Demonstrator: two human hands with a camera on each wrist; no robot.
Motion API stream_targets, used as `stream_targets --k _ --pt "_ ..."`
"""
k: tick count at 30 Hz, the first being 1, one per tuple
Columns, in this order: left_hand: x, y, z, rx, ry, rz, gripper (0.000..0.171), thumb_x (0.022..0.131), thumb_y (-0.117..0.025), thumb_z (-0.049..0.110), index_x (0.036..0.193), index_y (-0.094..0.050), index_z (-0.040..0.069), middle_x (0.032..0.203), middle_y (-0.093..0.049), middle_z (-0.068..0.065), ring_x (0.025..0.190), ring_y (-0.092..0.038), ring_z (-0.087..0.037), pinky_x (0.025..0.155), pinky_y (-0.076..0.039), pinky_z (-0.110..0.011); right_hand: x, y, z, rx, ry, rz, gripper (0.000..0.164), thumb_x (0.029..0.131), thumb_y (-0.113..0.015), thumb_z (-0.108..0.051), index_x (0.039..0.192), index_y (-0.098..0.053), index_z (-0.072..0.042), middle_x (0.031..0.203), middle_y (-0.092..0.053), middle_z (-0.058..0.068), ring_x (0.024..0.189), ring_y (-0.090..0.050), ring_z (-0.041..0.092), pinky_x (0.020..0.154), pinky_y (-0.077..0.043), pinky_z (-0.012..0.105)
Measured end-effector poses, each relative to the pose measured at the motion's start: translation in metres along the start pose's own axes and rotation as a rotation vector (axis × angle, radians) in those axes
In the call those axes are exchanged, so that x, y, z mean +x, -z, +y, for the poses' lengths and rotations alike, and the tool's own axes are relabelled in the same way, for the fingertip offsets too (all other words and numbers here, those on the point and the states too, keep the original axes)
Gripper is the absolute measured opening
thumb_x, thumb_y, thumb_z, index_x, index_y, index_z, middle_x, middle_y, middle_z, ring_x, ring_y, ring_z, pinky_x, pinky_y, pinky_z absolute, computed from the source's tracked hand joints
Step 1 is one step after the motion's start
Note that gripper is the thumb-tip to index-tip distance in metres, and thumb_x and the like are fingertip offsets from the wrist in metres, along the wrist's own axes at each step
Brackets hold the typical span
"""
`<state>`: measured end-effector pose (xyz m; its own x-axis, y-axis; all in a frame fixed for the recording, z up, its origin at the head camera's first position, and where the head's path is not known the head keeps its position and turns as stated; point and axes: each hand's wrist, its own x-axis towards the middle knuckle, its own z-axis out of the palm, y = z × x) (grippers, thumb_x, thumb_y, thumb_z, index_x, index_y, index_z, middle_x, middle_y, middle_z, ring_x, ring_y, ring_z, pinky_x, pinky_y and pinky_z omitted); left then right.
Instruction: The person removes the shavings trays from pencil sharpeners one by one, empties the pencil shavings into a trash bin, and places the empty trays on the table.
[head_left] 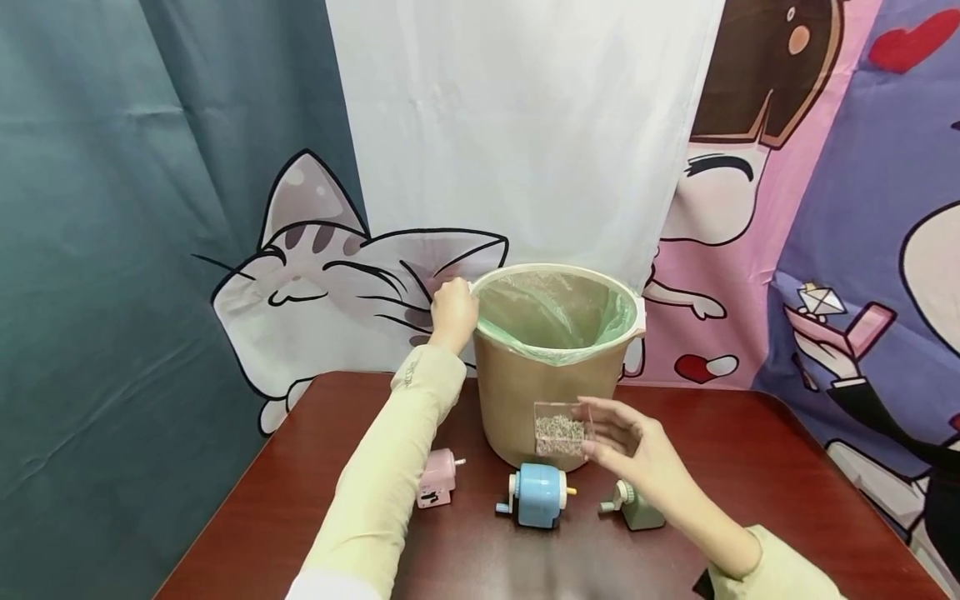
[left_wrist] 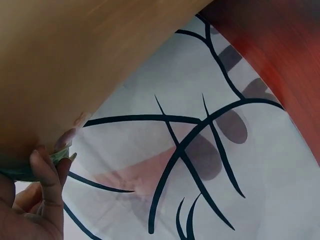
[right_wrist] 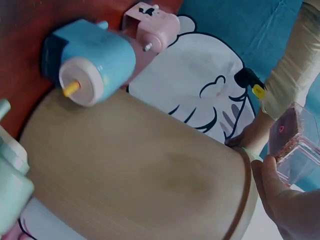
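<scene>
We see two hands at work over a dark red table (head_left: 727,475). The left hand (head_left: 454,315) grips the left side of the tan bin (head_left: 510,392), its fingers curled over the rim. The bin stands upright at the far side of the table, and a thin green liner (head_left: 617,321) lines its inside and laps over the rim. The right hand (head_left: 630,446) pinches a clear box (head_left: 551,411) between thumb and fingertips, the fingers parted by the box's width. We find the box on the near side of the bin, in front of its wall and off the table; pale shavings (head_left: 560,435) lie in it. Nearer to us stand three sharpeners: a pink one (head_left: 437,477) at left, partly behind the left sleeve (head_left: 378,467), a blue one (head_left: 538,496) in the middle, and a green one (head_left: 643,510) at right, partly hidden by the right hand.
</scene>
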<state>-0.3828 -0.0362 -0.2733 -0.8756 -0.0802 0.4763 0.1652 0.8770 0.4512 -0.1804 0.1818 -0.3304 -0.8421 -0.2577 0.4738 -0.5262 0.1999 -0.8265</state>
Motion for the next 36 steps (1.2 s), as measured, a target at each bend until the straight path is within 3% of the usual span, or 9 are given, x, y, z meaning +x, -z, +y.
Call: stream_targets --k 3,9,10,17,24,26,32,34,36 --pt "0.003 0.001 0.003 0.032 -0.015 -0.012 0.015 0.087 -0.056 0.008 0.087 -0.067 -0.002 0.093 -0.070 -0.020 0.087 -0.068 -0.037 0.071 -0.055 -0.045 0.011 0.007 -0.009 -0.060 -0.003 0.000 0.039 0.086 -0.062 0.002 0.123 -0.053 0.008 0.107 -0.066 -0.018 0.093 -0.064 0.000 0.076 -0.053 0.018" --pt "0.005 0.001 0.006 0.107 -0.022 -0.028 0.016 0.089 -0.056 0.009 0.089 -0.068 -0.001 0.093 -0.071 -0.019 0.085 -0.069 -0.034 0.071 -0.055 -0.042 0.039 0.021 -0.027 -0.159 -0.017 0.000 0.035 0.089 -0.061 -0.004 0.123 -0.056 0.003 0.112 -0.067 0.017 0.089 -0.064 -0.002 0.077 -0.051 0.015" --pt "0.005 0.002 0.006 0.117 -0.018 -0.028 0.016 0.089 -0.056 0.009 0.090 -0.068 -0.001 0.094 -0.071 -0.018 0.086 -0.069 -0.033 0.071 -0.056 -0.041 0.045 0.022 -0.029 -0.165 -0.027 0.001 0.034 0.090 -0.060 -0.005 0.123 -0.056 0.002 0.112 -0.067 0.017 0.089 -0.064 -0.002 0.077 -0.051 0.014" --pt "0.004 0.002 0.005 0.140 -0.015 -0.017 0.018 0.089 -0.053 0.008 0.089 -0.069 0.000 0.093 -0.071 -0.017 0.085 -0.069 -0.032 0.071 -0.056 -0.041 0.077 0.041 -0.035 -0.151 -0.088 0.043 0.036 0.092 -0.059 -0.014 0.126 -0.054 -0.001 0.099 -0.065 -0.024 0.079 -0.063 -0.003 0.070 -0.048 0.013" --pt "0.001 0.000 0.003 0.152 -0.009 -0.033 0.019 0.091 -0.052 0.008 0.090 -0.069 0.000 0.093 -0.071 -0.018 0.086 -0.069 -0.032 0.071 -0.056 -0.040 0.104 0.060 -0.036 -0.121 -0.195 0.052 0.048 0.093 -0.056 -0.016 0.133 -0.045 0.007 0.093 -0.061 -0.026 0.078 -0.062 -0.007 0.076 -0.048 0.010" --pt "0.001 0.001 0.003 0.158 -0.009 -0.035 0.019 0.091 -0.051 0.008 0.090 -0.069 0.000 0.094 -0.071 -0.018 0.086 -0.069 -0.032 0.071 -0.056 -0.040 0.112 0.064 -0.038 -0.155 -0.223 0.063 0.051 0.092 -0.057 -0.018 0.135 -0.044 0.005 0.096 -0.062 -0.020 0.079 -0.061 -0.009 0.076 -0.048 0.010" --pt "0.004 0.001 0.003 0.166 -0.025 -0.007 0.020 0.091 -0.051 0.008 0.090 -0.069 0.000 0.093 -0.071 -0.018 0.086 -0.069 -0.032 0.071 -0.056 -0.040 0.145 0.078 -0.043 -0.318 -0.261 0.072 0.058 0.090 -0.060 -0.025 0.141 -0.040 -0.002 0.129 -0.054 0.021 0.076 -0.054 -0.016 0.073 -0.044 0.007" --pt "0.004 0.002 0.003 0.167 -0.036 -0.004 0.019 0.090 -0.051 0.008 0.090 -0.069 0.001 0.093 -0.071 -0.017 0.086 -0.069 -0.032 0.071 -0.056 -0.040 0.154 0.083 -0.044 -0.350 -0.265 0.068 0.059 0.090 -0.060 -0.023 0.141 -0.039 -0.001 0.133 -0.050 0.025 0.077 -0.053 -0.016 0.071 -0.043 0.007" --pt "0.003 0.002 0.003 0.160 -0.034 -0.006 0.019 0.090 -0.052 0.009 0.090 -0.069 0.000 0.093 -0.071 -0.017 0.085 -0.069 -0.032 0.071 -0.056 -0.040 0.163 0.085 -0.045 -0.406 -0.262 0.066 0.059 0.090 -0.060 -0.022 0.140 -0.040 -0.002 0.133 -0.050 0.026 0.087 -0.062 -0.004 0.069 -0.043 0.006"
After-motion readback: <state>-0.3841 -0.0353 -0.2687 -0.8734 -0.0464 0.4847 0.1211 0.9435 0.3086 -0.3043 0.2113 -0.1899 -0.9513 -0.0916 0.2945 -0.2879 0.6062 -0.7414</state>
